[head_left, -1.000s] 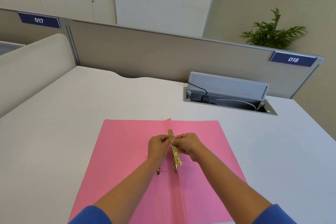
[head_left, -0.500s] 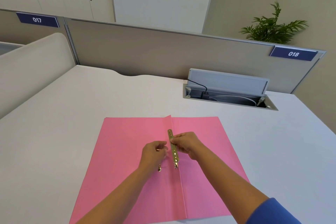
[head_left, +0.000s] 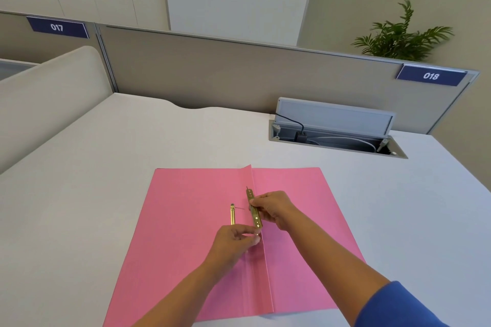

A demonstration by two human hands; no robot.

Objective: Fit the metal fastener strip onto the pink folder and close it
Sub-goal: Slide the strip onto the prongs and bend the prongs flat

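The pink folder (head_left: 186, 220) lies open flat on the white desk, its raised spine fold running down the middle. A gold metal fastener strip (head_left: 254, 207) stands along that fold, and my right hand (head_left: 273, 208) pinches its middle from the right. My left hand (head_left: 236, 237) is closed at the strip's near end, fingertips together on it. A second, thinner gold metal piece (head_left: 232, 215) lies on the left flap, just beyond my left hand.
An open cable box (head_left: 337, 138) with a raised lid and plugged cables is sunk into the desk at the back right. A grey partition (head_left: 212, 74) closes the far edge, and a beige divider (head_left: 47, 98) rises on the left.
My left hand has moved from beside the strip's middle down toward me to its near end, uncovering the thin gold piece on the left flap. My right hand has stayed on the strip.
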